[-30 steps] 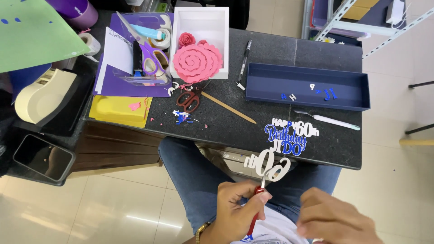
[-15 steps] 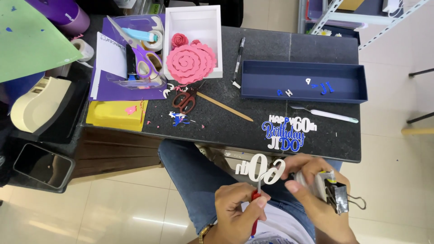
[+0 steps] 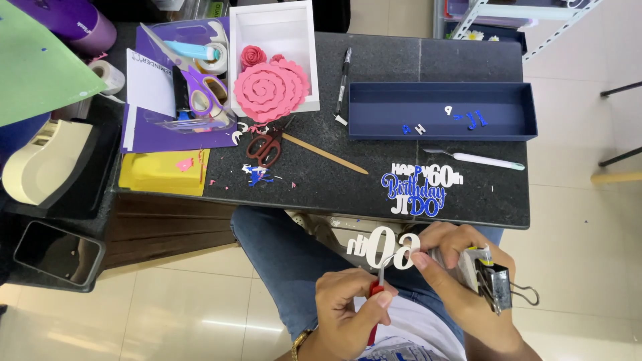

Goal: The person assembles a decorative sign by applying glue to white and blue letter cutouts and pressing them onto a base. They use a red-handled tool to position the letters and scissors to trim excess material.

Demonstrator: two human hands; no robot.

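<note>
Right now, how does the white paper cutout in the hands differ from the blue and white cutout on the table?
The white cutout is plain white and held up by the right hand; the blue and white cutout is larger, two-coloured and lies flat on the black table. Both are cut paper lettering.

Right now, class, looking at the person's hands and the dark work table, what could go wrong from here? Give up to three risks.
1. The left hand works a red-handled tool against the thin white paper number cutout; a slip could tear it.
2. The right hand also grips a black binder clip, so its hold on the cutout may be weak.
3. The blue and white paper lettering lies near the black stone table's front edge and could be knocked off.
</note>
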